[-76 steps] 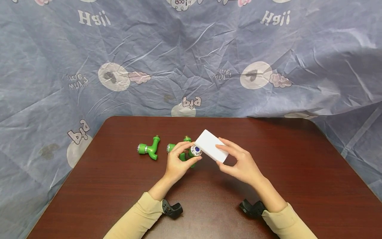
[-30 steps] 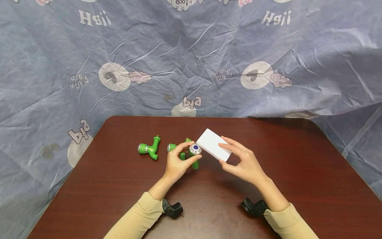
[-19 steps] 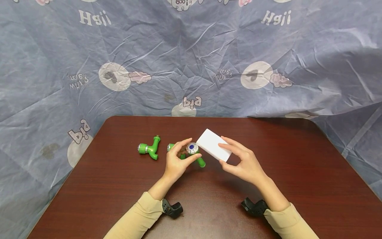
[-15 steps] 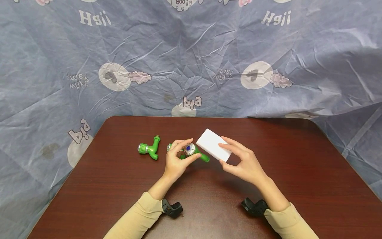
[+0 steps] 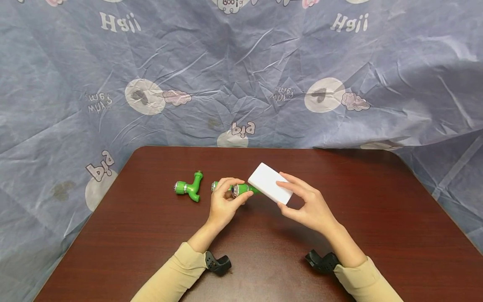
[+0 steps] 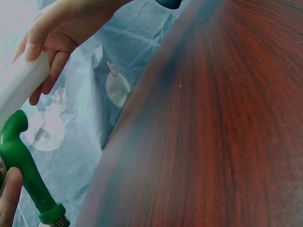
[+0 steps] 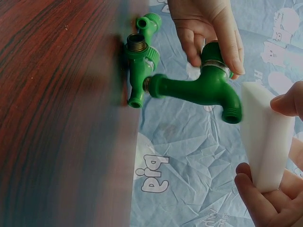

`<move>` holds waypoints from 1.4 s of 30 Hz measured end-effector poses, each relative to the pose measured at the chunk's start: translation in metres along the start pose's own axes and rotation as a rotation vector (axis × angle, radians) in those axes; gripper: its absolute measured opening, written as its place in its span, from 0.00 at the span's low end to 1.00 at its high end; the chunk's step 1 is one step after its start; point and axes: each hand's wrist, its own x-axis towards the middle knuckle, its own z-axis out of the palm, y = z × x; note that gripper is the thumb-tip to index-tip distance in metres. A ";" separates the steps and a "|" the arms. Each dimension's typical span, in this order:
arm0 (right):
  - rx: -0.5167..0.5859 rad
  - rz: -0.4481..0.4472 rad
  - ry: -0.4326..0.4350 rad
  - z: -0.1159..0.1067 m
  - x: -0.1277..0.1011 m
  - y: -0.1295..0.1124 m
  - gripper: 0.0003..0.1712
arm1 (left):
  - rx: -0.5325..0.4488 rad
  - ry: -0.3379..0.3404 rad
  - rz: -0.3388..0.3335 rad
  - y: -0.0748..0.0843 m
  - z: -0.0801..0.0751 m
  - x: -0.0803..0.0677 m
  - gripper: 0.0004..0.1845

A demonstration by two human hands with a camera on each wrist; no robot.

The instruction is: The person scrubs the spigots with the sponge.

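My left hand (image 5: pixel 222 203) pinches a green faucet (image 7: pixel 191 91) by its ribbed knob, between thumb and fingers. The faucet has a silver ring, a brass threaded end and a downturned spout. In the head view most of its body is hidden behind my fingers and the white block. My right hand (image 5: pixel 308 206) grips that white sponge-like block (image 5: pixel 269 183) by its lower right end, thumb on one side and fingers on the other. The block stands tilted right at the faucet's spout in the right wrist view.
A green faucet (image 5: pixel 191 188) lies on the dark red wooden table (image 5: pixel 339 176), left of my hands. Another faucet (image 5: pixel 214 185) lies behind my left hand, mostly hidden. A blue-grey printed cloth (image 5: pixel 241 75) hangs behind the table. Black wrist devices (image 5: pixel 218 264) sit at both cuffs.
My left fingers have turned the faucet: its knob face swung from facing up to facing left, and its spout swung rightward to the white block. My right hand shifted slightly right earlier, then stayed still.
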 end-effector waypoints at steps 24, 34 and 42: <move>0.007 -0.050 0.016 0.004 0.000 0.000 0.27 | 0.070 -0.029 -0.104 0.004 0.000 -0.001 0.25; -0.007 -0.064 0.009 0.004 0.000 0.000 0.27 | 0.142 -0.011 -0.012 0.006 0.000 0.000 0.25; 0.018 -0.059 0.003 0.002 0.001 0.000 0.27 | 0.178 0.010 -0.016 0.005 0.000 -0.001 0.22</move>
